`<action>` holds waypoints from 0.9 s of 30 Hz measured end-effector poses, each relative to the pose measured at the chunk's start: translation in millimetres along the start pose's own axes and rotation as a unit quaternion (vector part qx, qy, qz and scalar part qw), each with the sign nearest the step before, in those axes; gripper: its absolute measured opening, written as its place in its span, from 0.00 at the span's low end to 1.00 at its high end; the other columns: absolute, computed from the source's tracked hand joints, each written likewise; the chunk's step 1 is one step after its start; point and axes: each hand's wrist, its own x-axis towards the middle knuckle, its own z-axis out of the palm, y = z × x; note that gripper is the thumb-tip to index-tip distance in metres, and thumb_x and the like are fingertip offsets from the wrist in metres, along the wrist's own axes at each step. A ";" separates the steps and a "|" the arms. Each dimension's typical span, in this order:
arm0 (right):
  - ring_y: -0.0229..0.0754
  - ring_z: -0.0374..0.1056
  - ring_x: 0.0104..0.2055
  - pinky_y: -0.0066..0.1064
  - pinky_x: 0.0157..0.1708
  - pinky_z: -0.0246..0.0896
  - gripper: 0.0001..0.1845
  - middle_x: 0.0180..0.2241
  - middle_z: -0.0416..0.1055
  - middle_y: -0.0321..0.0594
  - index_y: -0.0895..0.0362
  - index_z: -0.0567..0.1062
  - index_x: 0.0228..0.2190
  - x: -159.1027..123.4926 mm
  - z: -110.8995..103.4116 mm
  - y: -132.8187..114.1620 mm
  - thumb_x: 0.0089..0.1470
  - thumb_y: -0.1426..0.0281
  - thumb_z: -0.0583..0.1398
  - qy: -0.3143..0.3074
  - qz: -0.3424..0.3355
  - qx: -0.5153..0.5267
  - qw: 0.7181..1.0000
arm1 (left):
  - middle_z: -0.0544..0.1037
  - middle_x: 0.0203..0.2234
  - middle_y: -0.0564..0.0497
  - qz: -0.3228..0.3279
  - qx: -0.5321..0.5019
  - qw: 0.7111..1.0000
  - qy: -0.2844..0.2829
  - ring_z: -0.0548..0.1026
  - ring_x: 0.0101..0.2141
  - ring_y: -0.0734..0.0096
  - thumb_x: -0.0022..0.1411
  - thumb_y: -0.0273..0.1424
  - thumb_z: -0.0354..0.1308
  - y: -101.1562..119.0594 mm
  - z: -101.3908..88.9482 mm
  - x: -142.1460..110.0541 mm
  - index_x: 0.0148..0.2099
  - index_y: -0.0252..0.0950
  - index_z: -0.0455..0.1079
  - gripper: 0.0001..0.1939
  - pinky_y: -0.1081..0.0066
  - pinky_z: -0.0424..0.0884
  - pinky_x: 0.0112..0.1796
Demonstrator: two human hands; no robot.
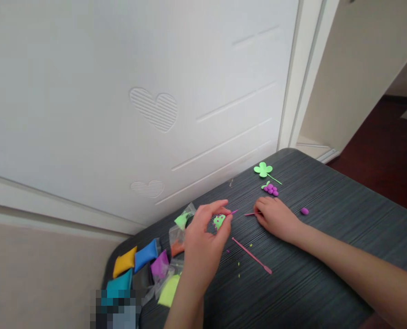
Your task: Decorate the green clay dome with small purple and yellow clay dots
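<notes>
- To the left of the left hand [201, 237], packets crowd the table's edge: a yellow packet [125, 262], a teal packet [119, 284] and a blue packet [146, 255] farthest out; a black packet [142, 276] and a purple packet [160, 264] closer in.
- Just beside that hand and its wrist are a lime packet [169, 291], an orange packet [177, 247] and a green packet [182, 220].
- The left hand pinches a thin purple sliver [234, 211] between thumb and forefinger; its long axis runs sideways, free end pointing right and slightly up.
- Within the bend of those fingers shows a green dotted piece [219, 222]; whether it is held or lies beneath, I cannot tell.
- Right of the left thumb, a pink tool [251, 256] lies slantwise, thin end towards the thumb, broad end down to the right.
- Out of the right hand [275, 217], its fingers curled closed on it, a pink stick [250, 214] points left, nearly level.
- Beyond the right hand lie a green clover [263, 169], stem slanting down right, and a purple grape cluster [270, 189].
- Right of that hand, near the wrist, sits a purple ball [304, 211].
</notes>
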 end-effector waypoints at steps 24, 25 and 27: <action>0.30 0.68 0.41 0.20 0.39 0.65 0.14 0.39 0.71 0.35 0.50 0.63 0.47 -17.3 -50.0 -14.9 0.59 0.72 0.49 0.244 -0.102 0.347 0.900 | 0.74 0.31 0.55 0.091 -0.013 0.993 0.073 0.71 0.35 0.72 0.53 0.18 0.53 32.3 30.2 4.8 0.50 0.44 0.60 0.24 0.69 0.68 0.37; 0.30 0.67 0.42 0.19 0.40 0.65 0.15 0.40 0.71 0.34 0.48 0.64 0.47 -17.8 -59.9 -18.2 0.59 0.72 0.50 0.248 -0.111 0.360 0.893 | 0.74 0.31 0.55 0.106 -0.020 0.991 0.081 0.71 0.35 0.72 0.53 0.17 0.53 36.6 27.3 6.4 0.50 0.44 0.60 0.25 0.69 0.68 0.38; 0.31 0.67 0.43 0.19 0.41 0.64 0.15 0.40 0.71 0.32 0.45 0.66 0.46 -15.6 -78.9 -25.8 0.58 0.71 0.51 0.250 -0.128 0.380 0.881 | 0.74 0.30 0.56 0.114 -0.032 0.988 0.103 0.71 0.35 0.73 0.52 0.17 0.53 44.3 20.2 8.2 0.50 0.45 0.60 0.25 0.69 0.67 0.39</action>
